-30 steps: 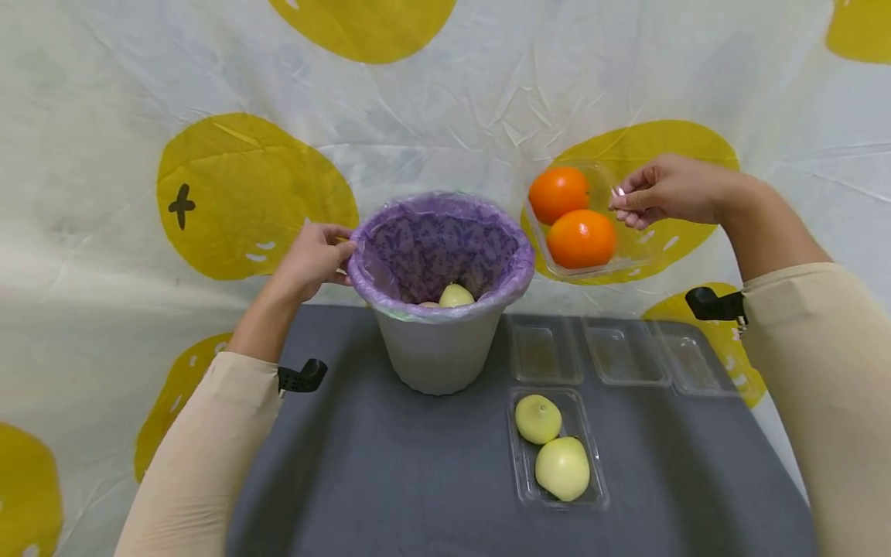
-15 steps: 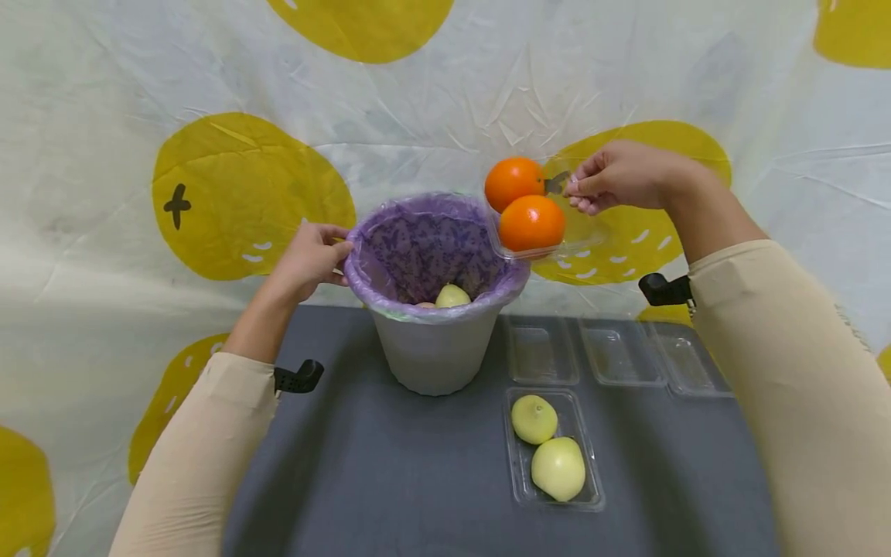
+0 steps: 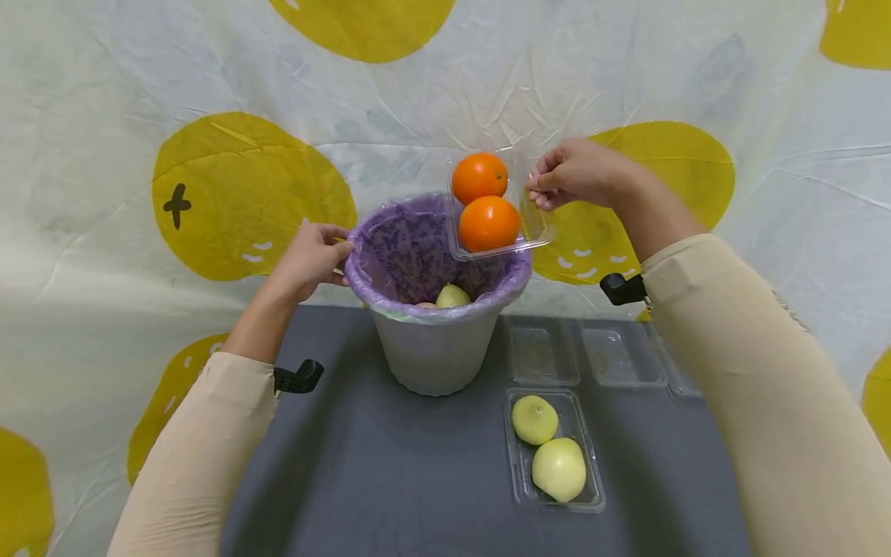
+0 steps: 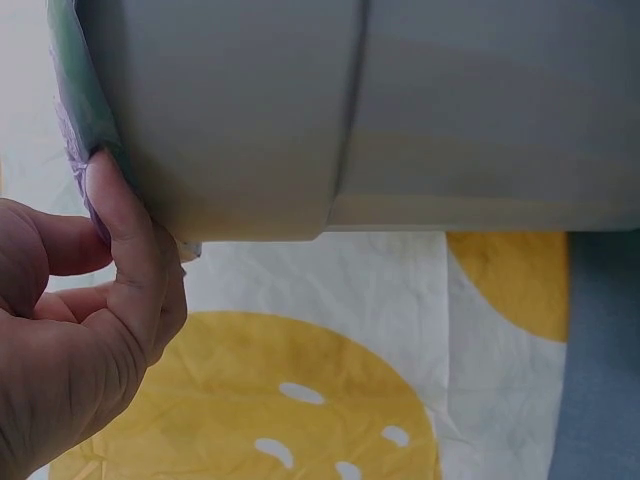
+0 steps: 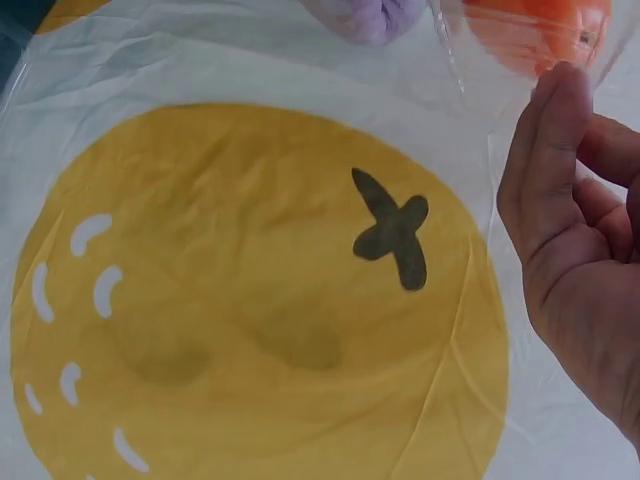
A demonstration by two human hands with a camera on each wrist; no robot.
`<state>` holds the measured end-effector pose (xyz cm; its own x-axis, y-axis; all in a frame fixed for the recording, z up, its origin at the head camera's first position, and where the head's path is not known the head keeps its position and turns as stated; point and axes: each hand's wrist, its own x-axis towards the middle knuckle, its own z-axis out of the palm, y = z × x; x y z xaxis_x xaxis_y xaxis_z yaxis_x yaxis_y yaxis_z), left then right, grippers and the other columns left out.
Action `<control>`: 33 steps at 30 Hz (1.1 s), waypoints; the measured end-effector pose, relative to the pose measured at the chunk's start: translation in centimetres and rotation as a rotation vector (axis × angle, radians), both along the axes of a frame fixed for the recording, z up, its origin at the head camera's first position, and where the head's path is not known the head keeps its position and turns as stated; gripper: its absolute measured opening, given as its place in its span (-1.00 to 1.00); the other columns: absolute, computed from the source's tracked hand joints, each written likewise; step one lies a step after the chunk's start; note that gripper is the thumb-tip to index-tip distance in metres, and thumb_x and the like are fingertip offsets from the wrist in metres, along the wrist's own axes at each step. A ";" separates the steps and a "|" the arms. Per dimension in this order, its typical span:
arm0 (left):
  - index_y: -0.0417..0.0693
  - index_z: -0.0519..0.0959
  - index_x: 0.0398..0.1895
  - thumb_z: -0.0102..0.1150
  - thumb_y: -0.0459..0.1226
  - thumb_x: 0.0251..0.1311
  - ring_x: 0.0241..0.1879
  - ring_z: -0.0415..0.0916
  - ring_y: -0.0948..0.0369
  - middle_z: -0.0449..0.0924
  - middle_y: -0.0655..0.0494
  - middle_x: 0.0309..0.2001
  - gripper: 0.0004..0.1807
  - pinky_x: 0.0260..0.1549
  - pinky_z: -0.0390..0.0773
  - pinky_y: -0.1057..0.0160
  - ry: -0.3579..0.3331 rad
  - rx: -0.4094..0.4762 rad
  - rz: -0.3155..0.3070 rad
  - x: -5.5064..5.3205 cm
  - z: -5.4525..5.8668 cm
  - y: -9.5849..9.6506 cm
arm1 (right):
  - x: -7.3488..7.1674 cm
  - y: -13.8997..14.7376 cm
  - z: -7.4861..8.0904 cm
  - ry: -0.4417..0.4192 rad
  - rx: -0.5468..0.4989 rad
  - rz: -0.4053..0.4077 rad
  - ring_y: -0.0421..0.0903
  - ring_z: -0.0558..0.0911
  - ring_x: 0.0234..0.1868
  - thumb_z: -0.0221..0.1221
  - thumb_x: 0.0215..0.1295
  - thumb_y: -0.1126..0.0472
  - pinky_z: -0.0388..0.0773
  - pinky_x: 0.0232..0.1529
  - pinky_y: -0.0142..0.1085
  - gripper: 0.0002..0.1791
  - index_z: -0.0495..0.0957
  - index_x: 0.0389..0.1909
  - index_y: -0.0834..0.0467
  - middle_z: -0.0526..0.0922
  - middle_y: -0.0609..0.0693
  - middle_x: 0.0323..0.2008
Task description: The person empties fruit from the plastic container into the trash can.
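In the head view, my left hand (image 3: pixel 309 259) pinches the rim of a pale trash can (image 3: pixel 435 356), which is lined with a purple patterned bag (image 3: pixel 411 244). The left wrist view shows thumb and fingers closed on the bag's folded edge. My right hand (image 3: pixel 581 178) grips the near right edge of a clear plastic tray (image 3: pixel 532 234), tilted over the can's right side. One orange (image 3: pixel 480 178) lies behind another orange (image 3: pixel 489 224) at the tray's left end. Down inside the can, a pale yellow-green pear (image 3: pixel 452 295) shows; other contents are mostly hidden.
On the grey table (image 3: pixel 390 480), a second clear tray (image 3: pixel 518 487) holds one pear (image 3: pixel 534 419) and another pear (image 3: pixel 559 469). Behind it stand clear trays (image 3: pixel 543 379) in a row, partly covered by the right sleeve (image 3: pixel 738 333). A patterned curtain (image 3: pixel 418 108) hangs behind.
My right hand has carried the tray with the oranges leftward, from beside the trash can to over its right side. My left hand stays on the rim.
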<state>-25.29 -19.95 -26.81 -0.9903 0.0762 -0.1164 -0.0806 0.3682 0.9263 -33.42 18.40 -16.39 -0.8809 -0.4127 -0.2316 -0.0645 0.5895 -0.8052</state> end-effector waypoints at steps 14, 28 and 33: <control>-0.34 0.32 0.49 -0.04 -0.28 0.59 -0.34 0.63 0.20 0.54 -0.18 -0.03 -0.49 -0.37 0.76 0.27 -0.014 -0.009 -0.001 -0.1 0.0 0.2 | 0.6 -2.1 -0.7 0.235 -0.016 -0.071 -0.20 0.72 -0.51 0.20 0.47 0.33 0.75 -0.36 -0.36 -0.77 0.56 -0.10 0.49 0.68 -0.02 -0.49; -0.30 0.22 0.56 -0.06 -0.26 0.60 -0.28 0.62 0.16 0.50 -0.21 0.06 -0.44 -0.32 0.77 0.27 -0.026 -0.017 -0.016 -0.1 -0.4 -0.1 | 0.9 -3.0 -2.6 0.462 -0.043 -0.195 -0.16 0.75 -0.51 0.27 0.43 0.26 0.76 -0.36 -0.34 -0.81 0.67 -0.18 0.36 0.70 0.06 -0.46; -0.31 0.23 0.55 -0.05 -0.27 0.60 -0.29 0.61 0.17 0.49 -0.21 0.06 -0.44 -0.34 0.77 0.28 -0.023 -0.013 -0.017 0.0 -0.5 -0.3 | 1.0 -3.4 -3.2 0.565 -0.036 -0.212 -0.20 0.73 -0.51 0.24 0.45 0.25 0.74 -0.35 -0.38 -0.81 0.69 -0.19 0.34 0.71 0.15 -0.38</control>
